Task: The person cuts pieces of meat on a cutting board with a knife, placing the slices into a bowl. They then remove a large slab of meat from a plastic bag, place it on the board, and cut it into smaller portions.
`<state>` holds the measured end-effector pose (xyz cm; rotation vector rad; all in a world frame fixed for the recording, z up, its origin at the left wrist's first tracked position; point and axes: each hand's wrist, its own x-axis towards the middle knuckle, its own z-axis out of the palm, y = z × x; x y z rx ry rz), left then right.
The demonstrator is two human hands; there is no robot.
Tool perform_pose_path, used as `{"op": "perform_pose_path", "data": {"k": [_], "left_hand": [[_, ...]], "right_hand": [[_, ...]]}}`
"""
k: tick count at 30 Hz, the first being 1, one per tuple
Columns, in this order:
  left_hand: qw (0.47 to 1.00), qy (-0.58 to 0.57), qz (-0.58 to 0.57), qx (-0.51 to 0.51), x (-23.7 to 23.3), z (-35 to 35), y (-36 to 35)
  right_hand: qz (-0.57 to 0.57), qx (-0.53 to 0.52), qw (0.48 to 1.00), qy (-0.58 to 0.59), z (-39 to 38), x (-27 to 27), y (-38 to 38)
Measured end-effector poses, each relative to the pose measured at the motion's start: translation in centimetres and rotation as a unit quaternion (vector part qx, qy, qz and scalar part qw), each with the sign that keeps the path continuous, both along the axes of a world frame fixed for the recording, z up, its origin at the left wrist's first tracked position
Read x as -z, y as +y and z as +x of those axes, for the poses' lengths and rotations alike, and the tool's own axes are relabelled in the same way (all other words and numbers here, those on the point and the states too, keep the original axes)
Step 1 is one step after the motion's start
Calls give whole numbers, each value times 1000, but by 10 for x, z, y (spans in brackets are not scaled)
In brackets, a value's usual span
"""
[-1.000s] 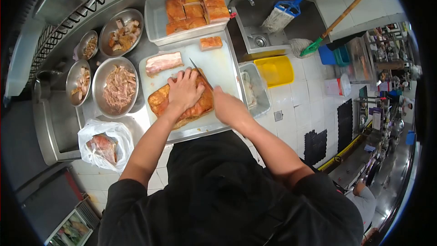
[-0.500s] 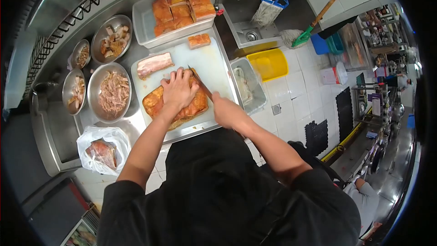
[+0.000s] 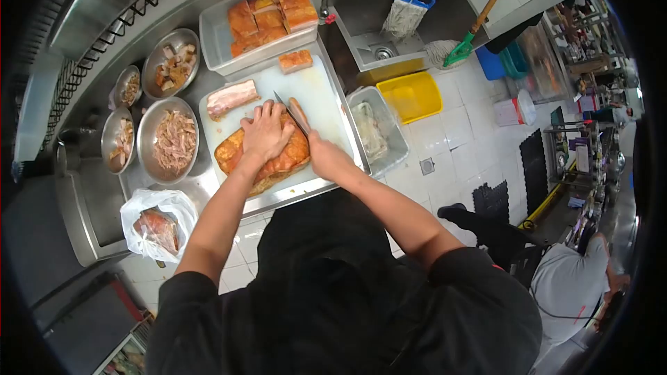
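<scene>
A large browned slab of meat (image 3: 285, 160) lies on the white cutting board (image 3: 326, 101). My left hand (image 3: 264, 132) presses flat on it with the fingers spread. My right hand (image 3: 328, 158) is closed round the handle of a knife (image 3: 293, 112), whose blade stands at the slab's right edge, with a narrow strip of meat (image 3: 299, 114) beside it. Further up the board are a pale, layered piece (image 3: 232, 98) and a small orange-skinned block (image 3: 295, 61). Similar blocks (image 3: 267, 21) fill part of the plastic tub (image 3: 217, 38) behind the board.
Metal bowls of cut meat (image 3: 174, 139) stand at the left, above a plastic bag of meat (image 3: 156, 229). Right of the board are a clear tub (image 3: 396, 140), a yellow bucket (image 3: 425, 97) and a sink (image 3: 354, 35) with mops (image 3: 405, 17). A person in grey (image 3: 570, 285) is at lower right.
The knife has shifted slightly left and up, and a strip now shows on the blade's right side. The person in grey has come further into view.
</scene>
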<state>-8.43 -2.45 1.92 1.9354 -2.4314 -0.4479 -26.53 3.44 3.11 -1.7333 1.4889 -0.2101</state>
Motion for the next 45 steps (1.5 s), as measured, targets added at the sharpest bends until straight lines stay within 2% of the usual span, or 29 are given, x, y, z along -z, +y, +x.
{"op": "perform_pose_path", "data": {"k": [3, 4, 6, 8, 9, 11, 12, 14, 17, 21, 23, 31, 33, 35, 37, 39, 41, 43, 45], "left_hand": [[1000, -1, 12, -4, -1, -1, 1], [1000, 9, -11, 0, 3, 0, -2], [1000, 3, -21, 4, 13, 7, 11], [985, 20, -172, 19, 15, 6, 10], [983, 15, -180, 17, 9, 3, 16], [985, 92, -148, -1, -3, 0, 57], [985, 88, -150, -5, -4, -1, 75], [971, -13, -225, 77, -2, -2, 101], [961, -62, -237, 128, 11, 26, 89], [949, -81, -269, 142, 26, 61, 72], [953, -92, -254, 134, 24, 75, 64], [936, -130, -248, 212, 4, 113, 42], [955, -90, -198, 200, -2, 112, 42], [963, -57, -189, 185, -37, 82, 38], [981, -153, 27, 119, -79, 29, 20], [999, -29, 16, 40, -47, -4, -5], [989, 112, -57, -75, -9, -42, -23], [982, 88, 12, -166, 11, -73, -36], [972, 111, 52, -201, 23, -85, -46]], "right_hand": [[15, -9, 1000, 22, -16, 11, 28], [28, -26, 998, 53, -13, 12, 24], [14, -23, 999, 32, -11, 20, 4], [-2, -10, 1000, 23, -10, 22, -6], [-10, -12, 1000, 18, -16, 15, -9], [-11, 27, 999, -23, -32, -3, -3], [-29, 53, 997, -55, -42, 2, 3], [-35, 59, 997, -45, -64, 12, 8], [-36, 62, 997, -26, -93, 28, 18], [-34, 36, 998, -26, -109, 28, 20], [-22, 28, 999, -20, -109, 21, 20], [20, -5, 1000, 15, -119, 33, 20], [28, -11, 999, 9, -123, 34, 21], [-3, -25, 1000, -3, -129, 57, 21], [-34, -44, 998, -19, -132, 64, 20], [44, -1, 996, -78, -130, 59, 16], [74, 16, 992, -104, -129, 38, 16], [106, 39, 986, -126, -129, 26, 18], [112, 59, 981, -149, -131, 24, 20]]}}
